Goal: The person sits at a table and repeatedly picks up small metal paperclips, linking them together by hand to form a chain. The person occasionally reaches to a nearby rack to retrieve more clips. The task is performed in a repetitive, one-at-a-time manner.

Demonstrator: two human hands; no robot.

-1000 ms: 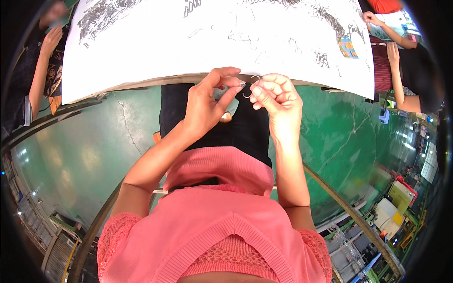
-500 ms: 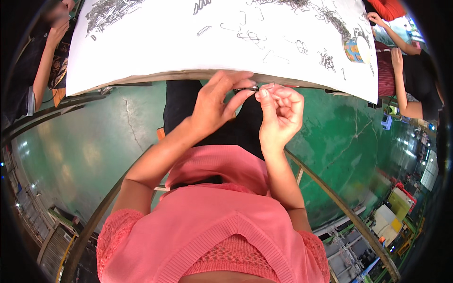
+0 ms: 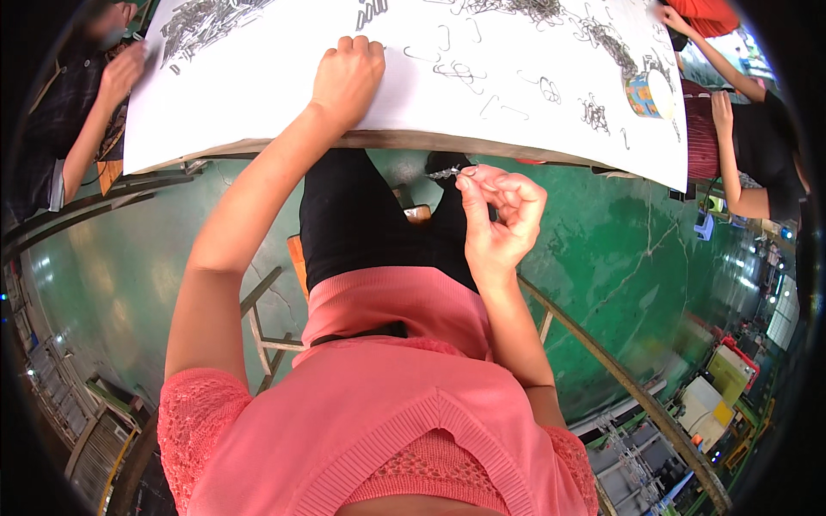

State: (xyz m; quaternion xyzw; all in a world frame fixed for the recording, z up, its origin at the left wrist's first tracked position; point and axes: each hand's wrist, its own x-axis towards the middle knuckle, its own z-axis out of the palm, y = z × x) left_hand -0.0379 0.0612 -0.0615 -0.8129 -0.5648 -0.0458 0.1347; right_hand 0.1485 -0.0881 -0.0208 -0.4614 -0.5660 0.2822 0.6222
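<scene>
My right hand is raised in front of the table's near edge, above my lap. Its thumb and forefinger pinch a small dark metal piece, which sticks out to the left; its exact kind is hard to make out. My left hand rests on the white tabletop, palm down with the fingers curled. What lies under those fingertips is hidden. Just beyond them are several dark narrow metal loops. To the right of my left hand lie loose bent wire hooks.
A heap of narrow metal loops covers the far left of the table. More wire hooks are piled at the far right, near a patterned tub. A person's hand is at the left edge; others sit at the right.
My left hand has left my right hand and moved forward and left onto the tabletop, over a loose metal loop. My right hand stays almost in place, still pinching the metal piece.
</scene>
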